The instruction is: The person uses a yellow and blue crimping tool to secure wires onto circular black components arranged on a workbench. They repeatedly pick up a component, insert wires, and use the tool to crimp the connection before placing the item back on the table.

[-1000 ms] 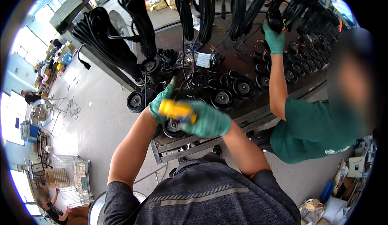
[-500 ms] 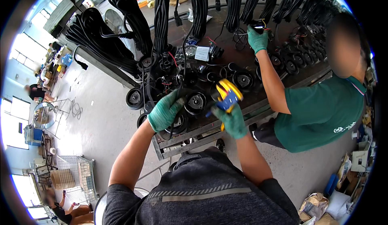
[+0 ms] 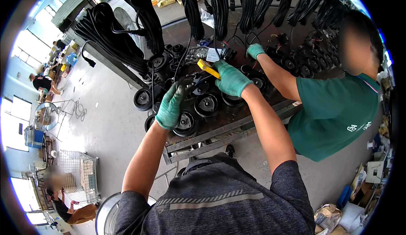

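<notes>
I judge the work as mid-run. My left hand point(image 3: 170, 106), in a green knit glove, rests its curled fingers point(image 3: 176, 92) over the top of a round black motor point(image 3: 185, 121) at the near-left edge of the bench point(image 3: 220, 130); whether they grip it or only steady it I cannot tell. My right hand point(image 3: 230, 79), gloved the same, is closed around a yellow-handled tool point(image 3: 208, 68), its tip lying just beside thin black wires point(image 3: 195, 79) between the motors. From here I cannot tell how many motors are finished. Many lie in rows across the bench, and the one under my left hand looks like the one in hand, so I take it that a good share is left.

The motors are squat discs, matt black, with a paler metal hub in the middle. The bench is dark, worn metal with a slotted front rail. Thick black cables point(image 3: 111, 33) hang in glossy looped bundles above it. A co-worker in a green shirt on my right has one gloved hand point(image 3: 255, 50) down among the far motors.
</notes>
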### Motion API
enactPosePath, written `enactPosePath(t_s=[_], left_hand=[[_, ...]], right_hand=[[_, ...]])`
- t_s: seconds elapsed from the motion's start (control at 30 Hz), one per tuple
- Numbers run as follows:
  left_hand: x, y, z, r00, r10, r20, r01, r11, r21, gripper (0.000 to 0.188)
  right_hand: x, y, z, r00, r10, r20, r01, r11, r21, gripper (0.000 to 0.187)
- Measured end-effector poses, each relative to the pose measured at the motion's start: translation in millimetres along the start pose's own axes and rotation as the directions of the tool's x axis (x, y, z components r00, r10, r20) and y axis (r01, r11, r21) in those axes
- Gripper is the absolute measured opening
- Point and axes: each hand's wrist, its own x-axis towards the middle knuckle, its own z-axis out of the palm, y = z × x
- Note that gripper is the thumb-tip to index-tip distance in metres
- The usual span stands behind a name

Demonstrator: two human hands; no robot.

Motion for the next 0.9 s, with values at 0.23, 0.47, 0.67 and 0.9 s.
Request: enactPosePath(t_s=[0.23,0.47,0.67,0.9], left_hand=[[29.6,6.4,1.4,0.983,0.185,-0.005,-0.183,0.977,0.114,0.049],[4.5,32.6,-7.8,0.884,0.385,0.265,-0.455,0.84,0.295,0.057],[-71.2,8.3,-22.5,0.867,0.358,0.348,-0.469,0.822,0.324,0.058],[-96.8,6.8,-20.2,0.842,0.164,0.513,-0.45,0.738,0.503,0.035]], right_hand=[[-23.7,2.1,5.6,0.994,0.002,-0.114,0.03,0.961,0.277,0.063],[-19.7,31.4,39.2,0.918,0.379,-0.114,-0.233,0.75,0.619,0.05],[-60.7,-11.9,69.2,0.986,0.148,0.08,-0.031,-0.305,0.952,0.043],[-109.0,-21.3,110.0,0.947,0.316,-0.058,0.057,0.011,0.998,0.05]])
